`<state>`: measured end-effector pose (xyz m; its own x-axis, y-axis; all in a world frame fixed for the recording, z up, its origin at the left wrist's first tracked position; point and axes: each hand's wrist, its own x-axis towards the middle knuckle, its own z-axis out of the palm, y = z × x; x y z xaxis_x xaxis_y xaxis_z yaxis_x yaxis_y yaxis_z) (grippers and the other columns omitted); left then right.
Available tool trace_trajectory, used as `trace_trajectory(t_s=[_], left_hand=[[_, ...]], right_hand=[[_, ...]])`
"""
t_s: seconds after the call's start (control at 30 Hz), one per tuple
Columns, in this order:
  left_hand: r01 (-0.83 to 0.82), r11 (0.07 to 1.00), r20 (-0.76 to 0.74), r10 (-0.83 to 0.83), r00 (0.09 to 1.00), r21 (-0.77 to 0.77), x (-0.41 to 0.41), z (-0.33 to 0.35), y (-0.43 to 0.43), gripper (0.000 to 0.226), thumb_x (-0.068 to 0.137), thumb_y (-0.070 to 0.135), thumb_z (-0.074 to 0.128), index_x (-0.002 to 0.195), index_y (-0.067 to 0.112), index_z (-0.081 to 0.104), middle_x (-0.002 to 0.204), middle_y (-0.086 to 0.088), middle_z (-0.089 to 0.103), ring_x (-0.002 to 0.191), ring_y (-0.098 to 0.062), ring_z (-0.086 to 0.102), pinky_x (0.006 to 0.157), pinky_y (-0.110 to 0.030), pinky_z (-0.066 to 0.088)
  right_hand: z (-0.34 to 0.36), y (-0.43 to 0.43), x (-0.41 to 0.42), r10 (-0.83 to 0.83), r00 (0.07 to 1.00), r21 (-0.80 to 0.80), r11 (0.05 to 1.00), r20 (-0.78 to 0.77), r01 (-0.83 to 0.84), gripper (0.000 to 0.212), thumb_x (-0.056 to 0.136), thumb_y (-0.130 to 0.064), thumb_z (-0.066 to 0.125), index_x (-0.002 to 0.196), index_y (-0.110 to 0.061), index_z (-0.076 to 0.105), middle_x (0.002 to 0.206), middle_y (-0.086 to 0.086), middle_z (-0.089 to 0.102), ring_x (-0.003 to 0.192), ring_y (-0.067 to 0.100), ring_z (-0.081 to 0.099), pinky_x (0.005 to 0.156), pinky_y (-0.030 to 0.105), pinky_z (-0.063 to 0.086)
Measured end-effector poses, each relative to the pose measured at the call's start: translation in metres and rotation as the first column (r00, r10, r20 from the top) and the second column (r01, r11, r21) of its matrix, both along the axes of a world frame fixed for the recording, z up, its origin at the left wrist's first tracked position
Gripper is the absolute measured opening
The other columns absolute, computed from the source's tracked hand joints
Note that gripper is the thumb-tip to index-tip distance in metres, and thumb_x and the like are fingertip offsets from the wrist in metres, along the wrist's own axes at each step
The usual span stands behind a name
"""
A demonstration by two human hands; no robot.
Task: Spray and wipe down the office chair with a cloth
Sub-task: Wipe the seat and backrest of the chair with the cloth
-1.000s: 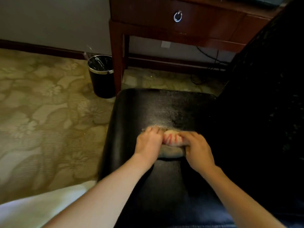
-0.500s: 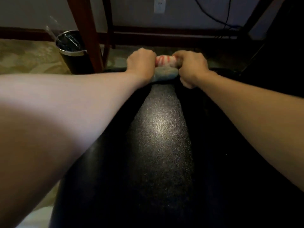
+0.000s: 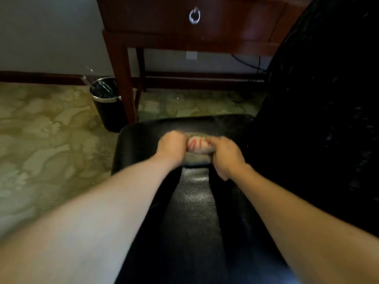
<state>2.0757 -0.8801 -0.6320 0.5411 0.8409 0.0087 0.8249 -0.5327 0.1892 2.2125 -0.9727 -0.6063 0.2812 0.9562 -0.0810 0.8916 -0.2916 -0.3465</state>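
Office chair: its black seat fills the middle of our view, with the backrest rising dark on the right. We press a rolled cloth onto the seat near its far edge, left hand and right hand at either end, fingers curled tight round it. Red marks on the cloth are too blurred to read. Beyond the seat stands a wooden table with a ring-pull drawer. A black wastebasket sits just beside its leg on patterned carpet. Cables hang beneath.
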Motion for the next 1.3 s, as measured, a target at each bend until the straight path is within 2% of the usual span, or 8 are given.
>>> trace_trajectory(t_s=[0.1,0.3,0.43,0.63,0.83,0.97,1.1,1.3], left_hand=[[0.028,0.997,0.03,-0.026,0.999,-0.069,-0.01,-0.002,-0.053,0.026,0.088,0.027,0.056,0.11,0.02,0.066,0.111,-0.01,0.067,0.103,-0.03,0.064,0.086,-0.036,0.053],[0.033,0.987,0.061,-0.023,0.998,-0.154,-0.028,0.004,-0.164,0.031,0.096,0.023,0.044,0.122,0.021,0.06,0.123,-0.004,0.061,0.11,-0.025,0.058,0.093,-0.033,0.048],[-0.04,0.97,0.192,0.088,0.977,-0.241,-0.044,0.011,-0.227,0.036,0.1,0.018,0.033,0.124,0.017,0.06,0.126,-0.007,0.059,0.114,-0.023,0.056,0.098,-0.028,0.043],[0.03,0.966,0.208,0.025,0.978,-0.259,-0.069,0.015,-0.285,0.044,0.099,0.021,0.037,0.141,0.023,0.046,0.143,0.001,0.047,0.129,-0.016,0.044,0.108,-0.024,0.035],[0.064,0.971,0.041,-0.056,0.998,-0.231,-0.093,0.014,-0.314,0.044,0.098,0.017,0.043,0.143,0.02,0.042,0.148,0.002,0.039,0.134,-0.019,0.035,0.112,-0.028,0.032],[0.066,0.977,-0.018,-0.072,0.997,-0.203,-0.103,0.017,-0.321,0.048,0.098,0.012,0.044,0.145,0.02,0.038,0.149,0.002,0.036,0.137,-0.018,0.034,0.11,-0.03,0.036],[0.067,0.988,-0.021,-0.071,0.997,-0.138,-0.112,0.021,-0.321,0.048,0.098,0.012,0.041,0.145,0.022,0.037,0.15,0.003,0.036,0.138,-0.016,0.033,0.109,-0.03,0.031],[0.077,0.986,-0.044,-0.085,0.995,-0.15,-0.125,0.028,-0.308,0.055,0.093,0.043,0.052,0.143,0.025,0.039,0.148,0.005,0.039,0.138,-0.013,0.034,0.111,-0.026,0.027]], right_hand=[[-0.004,-0.055,-0.007,0.011,0.999,0.046,0.999,-0.033,-0.01,0.054,0.079,-0.004,0.054,0.129,-0.025,0.059,0.122,0.01,0.058,0.112,0.028,0.054,0.097,0.029,0.042],[-0.008,-0.16,-0.02,-0.019,0.996,0.052,0.998,-0.086,0.024,0.054,0.076,-0.031,0.036,0.124,-0.033,0.061,0.126,-0.001,0.058,0.118,0.021,0.052,0.101,0.026,0.04],[-0.013,-0.218,-0.035,-0.017,0.998,0.033,0.999,-0.053,0.019,0.055,0.079,-0.022,0.035,0.127,-0.035,0.058,0.136,-0.002,0.051,0.127,0.02,0.045,0.105,0.02,0.032],[-0.021,-0.266,-0.052,-0.018,0.999,0.048,0.999,-0.041,0.02,0.05,0.077,-0.019,0.044,0.121,-0.035,0.062,0.128,-0.001,0.057,0.119,0.021,0.053,0.101,0.022,0.041],[-0.044,-0.288,-0.063,0.005,1.0,0.088,0.996,0.01,-0.006,0.053,0.045,-0.027,0.077,0.095,-0.04,0.063,0.083,-0.009,0.064,0.076,0.015,0.066,0.061,0.017,0.053],[-0.042,-0.294,-0.073,0.009,1.0,0.07,0.998,-0.008,-0.008,0.054,0.052,-0.023,0.079,0.1,-0.041,0.063,0.092,-0.008,0.067,0.087,0.017,0.066,0.07,0.02,0.054],[-0.029,-0.291,-0.082,0.027,0.999,0.129,0.991,-0.036,-0.023,0.045,0.084,-0.025,0.041,0.123,-0.04,0.057,0.125,-0.006,0.056,0.12,0.017,0.048,0.094,0.025,0.043],[-0.029,-0.285,-0.1,0.029,0.998,0.13,0.991,-0.047,-0.023,0.035,0.057,-0.041,0.046,0.084,-0.045,0.067,0.078,-0.018,0.065,0.07,0.004,0.066,0.06,0.009,0.049]])
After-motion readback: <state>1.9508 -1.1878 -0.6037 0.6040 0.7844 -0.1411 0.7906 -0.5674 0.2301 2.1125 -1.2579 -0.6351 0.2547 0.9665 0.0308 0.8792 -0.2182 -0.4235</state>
